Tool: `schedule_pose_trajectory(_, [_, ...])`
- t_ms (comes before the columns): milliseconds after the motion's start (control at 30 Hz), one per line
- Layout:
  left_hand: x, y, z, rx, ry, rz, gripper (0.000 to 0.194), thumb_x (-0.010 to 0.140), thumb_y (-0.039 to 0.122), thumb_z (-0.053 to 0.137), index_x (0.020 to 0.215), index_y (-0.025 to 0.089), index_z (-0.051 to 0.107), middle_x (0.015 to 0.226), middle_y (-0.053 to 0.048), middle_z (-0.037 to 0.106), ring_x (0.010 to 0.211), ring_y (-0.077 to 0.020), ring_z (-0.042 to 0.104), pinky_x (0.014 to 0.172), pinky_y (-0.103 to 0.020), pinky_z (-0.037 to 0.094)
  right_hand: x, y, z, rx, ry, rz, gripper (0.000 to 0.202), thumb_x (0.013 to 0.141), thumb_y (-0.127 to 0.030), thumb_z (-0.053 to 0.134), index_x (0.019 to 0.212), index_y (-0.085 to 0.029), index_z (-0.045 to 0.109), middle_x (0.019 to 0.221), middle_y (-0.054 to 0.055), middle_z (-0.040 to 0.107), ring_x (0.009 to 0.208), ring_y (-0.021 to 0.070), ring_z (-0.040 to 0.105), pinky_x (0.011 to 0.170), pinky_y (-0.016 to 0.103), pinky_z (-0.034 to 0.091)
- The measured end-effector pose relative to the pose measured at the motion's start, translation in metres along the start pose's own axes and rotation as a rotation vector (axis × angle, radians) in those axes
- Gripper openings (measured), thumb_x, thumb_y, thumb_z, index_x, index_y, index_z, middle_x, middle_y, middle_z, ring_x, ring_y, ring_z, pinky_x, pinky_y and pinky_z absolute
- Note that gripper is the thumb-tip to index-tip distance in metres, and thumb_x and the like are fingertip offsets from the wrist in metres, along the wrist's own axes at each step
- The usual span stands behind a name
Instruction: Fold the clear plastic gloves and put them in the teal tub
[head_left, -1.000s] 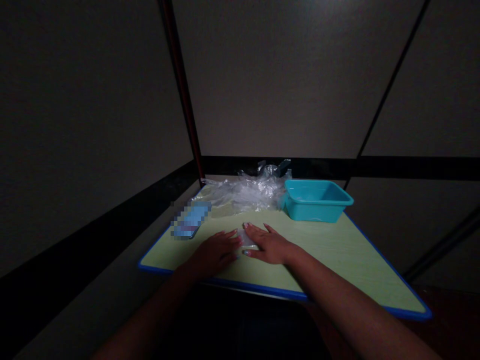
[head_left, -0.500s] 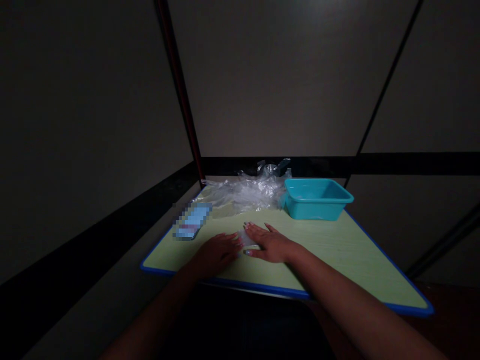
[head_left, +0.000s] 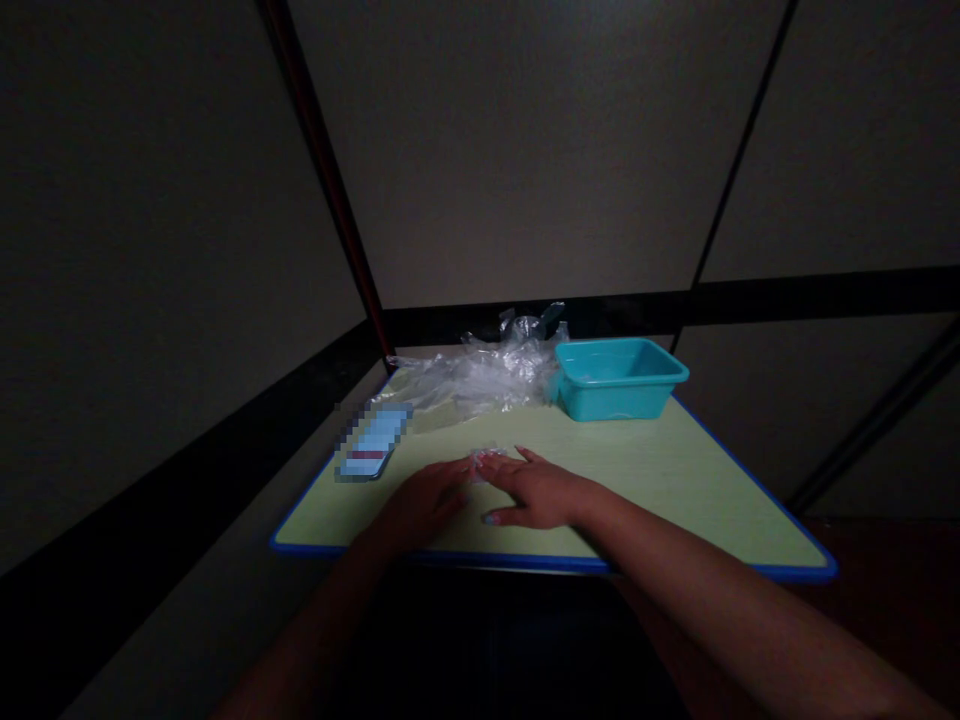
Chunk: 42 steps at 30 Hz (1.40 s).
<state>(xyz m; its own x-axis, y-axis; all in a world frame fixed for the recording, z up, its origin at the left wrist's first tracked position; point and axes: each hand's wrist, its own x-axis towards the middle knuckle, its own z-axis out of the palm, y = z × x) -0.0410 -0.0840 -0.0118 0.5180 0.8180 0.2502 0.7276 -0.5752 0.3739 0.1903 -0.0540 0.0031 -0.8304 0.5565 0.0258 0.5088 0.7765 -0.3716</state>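
A small piece of clear plastic [head_left: 491, 449] lies on the pale green tabletop, partly covered by fingers; its exact kind cannot be made out. My right hand [head_left: 541, 492] rests palm down with outstretched fingers over it, thumb apart towards me. From the left, my left hand [head_left: 429, 495] reaches in with its fingers extended flat, their tips touching the plastic's left side and close to the right fingertips. Neither hand is closed round anything.
Crumpled clear plastic bags [head_left: 480, 380] are heaped along the back of the table [head_left: 652, 490]. A turquoise basin [head_left: 621, 400] stands at the back right. A phone [head_left: 375, 442], blurred out, lies at the left. Blue trim edges the table, and wall panels rise behind.
The view has shifted slightly, moving the table and basin a little left in the picture. My right fingers have slid left over the plastic, closer to my left fingertips.
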Motion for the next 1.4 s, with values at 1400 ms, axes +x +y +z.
schedule_pose_trajectory(1400, [0.004,0.008,-0.003,0.170,0.064,0.075,0.032,0.091,0.040,0.044,0.109,0.026,0.066,0.079,-0.004,0.049,0.082,-0.0190,0.043,0.073,-0.031,0.037,0.063,0.024,-0.011,-0.067,0.260,0.388,0.028,0.079,-0.045,0.061,0.074,-0.018,0.061,0.086,0.006,0.062,0.091,0.0223,0.051,0.074,0.032,0.036])
